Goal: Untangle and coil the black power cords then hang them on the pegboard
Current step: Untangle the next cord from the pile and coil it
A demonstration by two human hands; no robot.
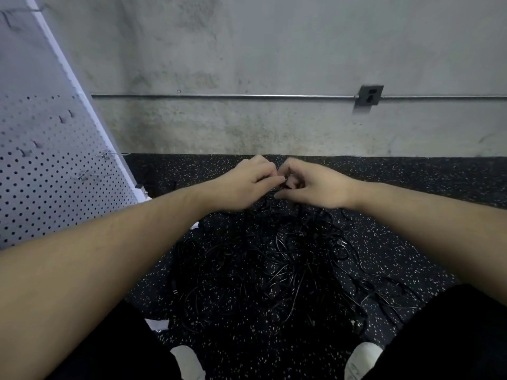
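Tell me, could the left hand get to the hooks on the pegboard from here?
Probably yes: the pegboard stands on that side with nothing between, but the left hand is pinching a cord now.

1. Black speckled rubber floor (411, 187) runs from under me to the concrete wall.
2. My tangled black power cords (274, 264) sprawl on it.
3. White scraps (157, 323), perhaps paper, lie nearby.

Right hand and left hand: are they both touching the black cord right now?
Touching. The head view shows the left hand and right hand brought together above the tangled pile, fingers curled and pinching a piece of black cord between them.
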